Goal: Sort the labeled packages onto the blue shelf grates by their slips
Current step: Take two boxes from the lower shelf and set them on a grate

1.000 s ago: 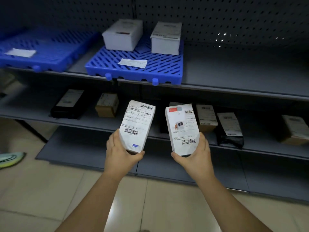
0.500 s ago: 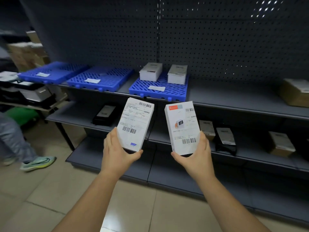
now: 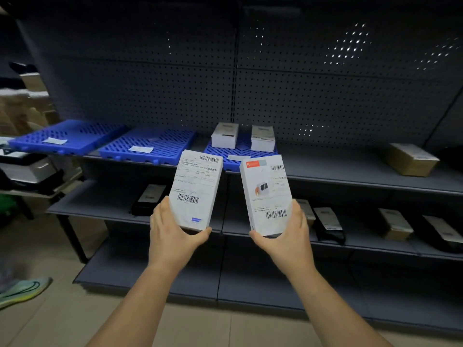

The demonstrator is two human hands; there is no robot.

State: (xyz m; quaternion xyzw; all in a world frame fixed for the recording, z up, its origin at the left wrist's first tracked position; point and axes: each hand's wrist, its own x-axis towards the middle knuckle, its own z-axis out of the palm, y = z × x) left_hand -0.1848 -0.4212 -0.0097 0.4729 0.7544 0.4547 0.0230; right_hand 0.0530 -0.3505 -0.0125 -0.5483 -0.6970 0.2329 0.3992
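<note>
Three blue grates [image 3: 165, 139] line the shelf [image 3: 338, 169]; left hand [image 3: 172, 234] grips left package [image 3: 196, 189], right hand [image 3: 288, 236] grips right package [image 3: 266, 194].

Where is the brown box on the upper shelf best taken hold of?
Probably across its two long sides, coming from the front and above: the brown box lies flat on the upper shelf, alone, with both sides free.

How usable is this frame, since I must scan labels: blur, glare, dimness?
Head view: dim overall; left box and right box brightest, barcodes clear, fine print soft; blue grates at left edge motion-smeared; light specks dot the pegboard; shelf edges bow from the wide angle.
</note>
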